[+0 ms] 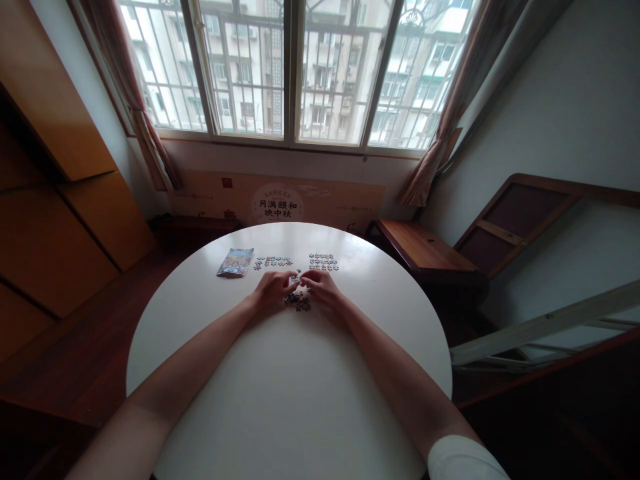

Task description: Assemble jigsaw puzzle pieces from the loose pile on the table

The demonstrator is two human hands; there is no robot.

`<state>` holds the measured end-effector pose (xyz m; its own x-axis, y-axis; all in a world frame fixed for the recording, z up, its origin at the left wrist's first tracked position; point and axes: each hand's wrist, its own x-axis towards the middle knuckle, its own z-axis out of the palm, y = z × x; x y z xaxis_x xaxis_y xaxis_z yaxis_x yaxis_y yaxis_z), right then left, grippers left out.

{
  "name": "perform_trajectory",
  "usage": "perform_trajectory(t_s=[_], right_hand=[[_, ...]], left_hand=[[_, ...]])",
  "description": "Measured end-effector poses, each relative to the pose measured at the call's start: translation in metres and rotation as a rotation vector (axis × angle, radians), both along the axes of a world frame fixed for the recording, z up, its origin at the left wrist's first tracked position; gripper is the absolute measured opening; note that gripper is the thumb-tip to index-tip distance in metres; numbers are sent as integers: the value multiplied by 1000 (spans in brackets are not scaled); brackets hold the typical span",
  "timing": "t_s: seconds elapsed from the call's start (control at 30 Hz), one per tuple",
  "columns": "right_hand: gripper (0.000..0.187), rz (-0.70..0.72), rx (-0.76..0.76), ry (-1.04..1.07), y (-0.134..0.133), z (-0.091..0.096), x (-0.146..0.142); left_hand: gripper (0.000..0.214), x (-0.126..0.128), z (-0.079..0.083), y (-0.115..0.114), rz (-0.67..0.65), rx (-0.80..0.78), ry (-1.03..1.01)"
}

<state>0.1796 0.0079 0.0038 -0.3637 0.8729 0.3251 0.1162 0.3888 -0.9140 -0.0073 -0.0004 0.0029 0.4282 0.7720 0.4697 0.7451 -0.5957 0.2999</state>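
My left hand (274,287) and right hand (323,285) curl close together above the white surface (293,393); I cannot tell whether either pinches a piece. The loose puzzle pile (302,305) lies just nearer, left rows (273,262) and right rows (323,262) of pieces farther, a picture sheet (235,262) far left.

Daylight enters through the window (293,73) at top centre — its view pale and washed out; both lower corners sink into deep shadow. Soft glare whitens the tabletop's (295,373) far edge; wide-angle distortion stretches the frame's sides — the puzzle pieces (299,303) at centre lack fine detail.
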Motion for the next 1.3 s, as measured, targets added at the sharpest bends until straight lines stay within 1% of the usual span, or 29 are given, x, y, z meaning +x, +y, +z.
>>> perform_trajectory(t_s=[0.57,0.97,1.17,1.3], right_hand=[[23,-5,20,-21,0,0,0],[26,-8,-9,6,2,-4,0],[28,-9,-15,5,5,-8,2],[29,-1,-13,9,6,-9,3]], left_hand=[[31,0,2,-1,-12,5,5],[31,-1,1,2,16,-20,-65],[33,-2,1,6,77,-59,-110],[33,0,-2,7,173,-56,-66]])
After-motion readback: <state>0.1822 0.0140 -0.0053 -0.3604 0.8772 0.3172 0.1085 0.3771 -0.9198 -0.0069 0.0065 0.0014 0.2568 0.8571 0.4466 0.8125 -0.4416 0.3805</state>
